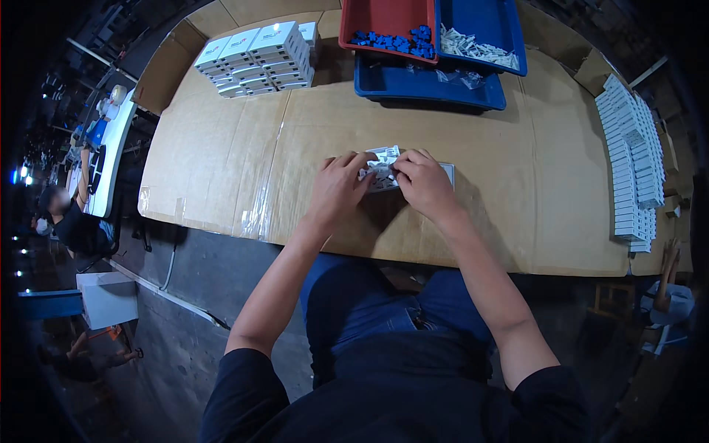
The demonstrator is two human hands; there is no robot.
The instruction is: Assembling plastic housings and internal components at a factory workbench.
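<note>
A small shallow white box [449,170] lies on the cardboard tabletop in front of me, partly hidden by my hands. Several white plastic parts [382,156] and what looks like clear wrapping fill its left portion. My left hand [338,186] comes in from the left, fingers curled round the parts and thumb toward the middle. Over the right side of the parts, my right hand [424,181] is closed in a pinch. What sits between its fingertips is too small to make out.
Stacked white boxes [273,55] stand at the far left; taller stacks [628,162] line the right edge. At the back, a red bin [388,18] holds blue pieces, a blue bin [484,18] white pieces, above another blue tray [413,90]. People work at left and right.
</note>
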